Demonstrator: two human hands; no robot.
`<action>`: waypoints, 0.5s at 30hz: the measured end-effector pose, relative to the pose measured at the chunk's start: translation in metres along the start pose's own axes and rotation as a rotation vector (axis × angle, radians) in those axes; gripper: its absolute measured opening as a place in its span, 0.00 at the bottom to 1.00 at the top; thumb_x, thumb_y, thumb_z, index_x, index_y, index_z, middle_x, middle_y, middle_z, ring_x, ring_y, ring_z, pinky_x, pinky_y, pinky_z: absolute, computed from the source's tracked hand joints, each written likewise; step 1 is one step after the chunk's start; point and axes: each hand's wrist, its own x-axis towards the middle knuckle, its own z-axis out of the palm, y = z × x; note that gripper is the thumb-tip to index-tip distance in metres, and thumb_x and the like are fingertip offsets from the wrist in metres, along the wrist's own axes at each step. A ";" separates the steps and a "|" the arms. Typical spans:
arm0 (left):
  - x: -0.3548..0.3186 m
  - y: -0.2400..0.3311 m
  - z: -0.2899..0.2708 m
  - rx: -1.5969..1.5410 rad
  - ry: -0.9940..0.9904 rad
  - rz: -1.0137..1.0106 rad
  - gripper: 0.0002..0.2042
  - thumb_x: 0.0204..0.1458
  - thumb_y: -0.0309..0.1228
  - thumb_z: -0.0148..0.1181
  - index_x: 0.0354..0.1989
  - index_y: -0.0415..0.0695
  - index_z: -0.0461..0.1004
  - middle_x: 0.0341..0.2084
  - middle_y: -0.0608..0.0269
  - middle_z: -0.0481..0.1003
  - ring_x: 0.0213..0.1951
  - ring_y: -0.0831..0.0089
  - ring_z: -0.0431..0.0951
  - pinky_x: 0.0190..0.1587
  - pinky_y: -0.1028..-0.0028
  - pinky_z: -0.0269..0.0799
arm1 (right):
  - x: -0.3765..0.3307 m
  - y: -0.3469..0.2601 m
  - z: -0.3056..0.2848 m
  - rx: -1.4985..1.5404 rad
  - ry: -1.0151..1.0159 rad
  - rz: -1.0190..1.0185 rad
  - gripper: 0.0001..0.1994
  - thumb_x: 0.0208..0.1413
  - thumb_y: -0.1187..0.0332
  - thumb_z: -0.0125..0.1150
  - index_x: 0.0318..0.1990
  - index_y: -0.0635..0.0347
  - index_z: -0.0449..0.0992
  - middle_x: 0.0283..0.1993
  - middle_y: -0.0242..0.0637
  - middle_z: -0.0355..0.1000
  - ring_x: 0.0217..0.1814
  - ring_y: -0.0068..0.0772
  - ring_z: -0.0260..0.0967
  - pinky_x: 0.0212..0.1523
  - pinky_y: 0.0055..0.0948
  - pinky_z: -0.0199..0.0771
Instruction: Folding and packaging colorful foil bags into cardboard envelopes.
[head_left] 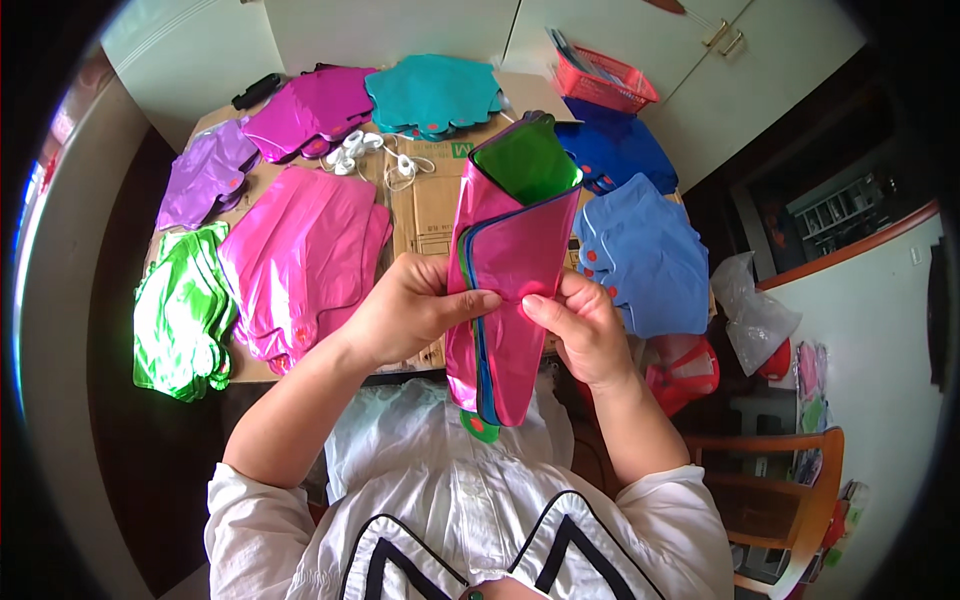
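In front of my chest I hold a folded bundle of shiny foil pieces [515, 245], which look like uninflated foil balloons. Pink foil forms its outside, green shows in the open top, and blue edges run down the fold. My left hand [425, 310] grips its left edge, thumb across the front. From the other side my right hand [580, 322] pinches it, and the two thumbtips nearly meet at the middle. A green tab with a red spot [480, 427] pokes out at the bottom. Fingers behind the bundle are partly hidden.
Cardboard [408, 215] covers the table. Around it lie foil stacks: pink [300, 255], green [180, 310], lilac [205, 175], magenta [310, 110], teal [435, 95], dark blue [625, 150] and light blue [645, 255]. White ribbon coils [355, 150] and a red basket [605, 80] sit behind.
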 end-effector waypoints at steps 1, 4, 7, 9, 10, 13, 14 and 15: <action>0.000 0.001 -0.001 0.009 0.000 -0.007 0.09 0.56 0.27 0.61 0.43 0.38 0.78 0.35 0.69 0.79 0.36 0.85 0.75 0.42 0.79 0.73 | 0.001 -0.001 0.003 0.023 0.004 0.003 0.09 0.59 0.71 0.57 0.45 0.64 0.76 0.36 0.30 0.76 0.34 0.15 0.72 0.34 0.18 0.76; 0.000 -0.001 -0.002 0.001 0.005 0.018 0.08 0.56 0.26 0.60 0.43 0.37 0.78 0.34 0.69 0.79 0.36 0.85 0.75 0.42 0.79 0.73 | 0.003 0.004 0.000 -0.040 -0.005 -0.083 0.09 0.59 0.72 0.57 0.44 0.64 0.77 0.37 0.31 0.77 0.37 0.16 0.72 0.39 0.19 0.75; 0.003 -0.001 -0.007 -0.077 -0.019 -0.017 0.07 0.57 0.24 0.58 0.41 0.37 0.78 0.33 0.68 0.79 0.34 0.84 0.75 0.41 0.79 0.73 | 0.006 0.010 0.005 -0.041 0.038 -0.185 0.09 0.59 0.74 0.57 0.45 0.65 0.77 0.38 0.32 0.77 0.40 0.17 0.72 0.43 0.20 0.73; 0.004 0.008 -0.010 -0.165 -0.043 -0.063 0.06 0.57 0.24 0.57 0.40 0.37 0.78 0.31 0.67 0.78 0.32 0.84 0.74 0.38 0.79 0.73 | 0.007 0.011 0.008 -0.023 0.069 -0.221 0.09 0.59 0.74 0.57 0.46 0.65 0.77 0.39 0.32 0.77 0.40 0.17 0.72 0.43 0.20 0.72; 0.005 0.011 -0.011 -0.156 -0.045 -0.057 0.06 0.57 0.23 0.57 0.39 0.37 0.78 0.31 0.68 0.78 0.32 0.84 0.75 0.37 0.79 0.73 | 0.008 0.011 0.008 -0.026 0.077 -0.229 0.09 0.59 0.74 0.57 0.46 0.64 0.77 0.39 0.33 0.77 0.40 0.18 0.72 0.43 0.20 0.73; 0.005 0.015 -0.015 -0.123 -0.024 -0.057 0.06 0.57 0.23 0.57 0.38 0.37 0.78 0.30 0.68 0.78 0.30 0.84 0.75 0.34 0.80 0.73 | 0.011 0.006 0.009 0.143 0.036 -0.153 0.09 0.58 0.74 0.57 0.46 0.63 0.78 0.40 0.33 0.77 0.39 0.19 0.73 0.41 0.20 0.73; 0.006 0.012 -0.018 -0.113 0.001 -0.062 0.06 0.57 0.24 0.57 0.38 0.37 0.79 0.30 0.68 0.78 0.30 0.84 0.75 0.33 0.80 0.72 | 0.013 0.004 0.008 0.229 0.011 -0.110 0.09 0.58 0.74 0.57 0.45 0.63 0.78 0.40 0.34 0.77 0.38 0.20 0.73 0.40 0.20 0.74; 0.009 0.009 -0.019 -0.111 0.018 -0.063 0.06 0.57 0.24 0.57 0.38 0.37 0.79 0.30 0.68 0.78 0.29 0.84 0.75 0.32 0.80 0.72 | 0.014 0.002 0.006 0.305 -0.008 -0.066 0.09 0.58 0.75 0.57 0.45 0.63 0.78 0.40 0.34 0.77 0.38 0.20 0.74 0.39 0.20 0.74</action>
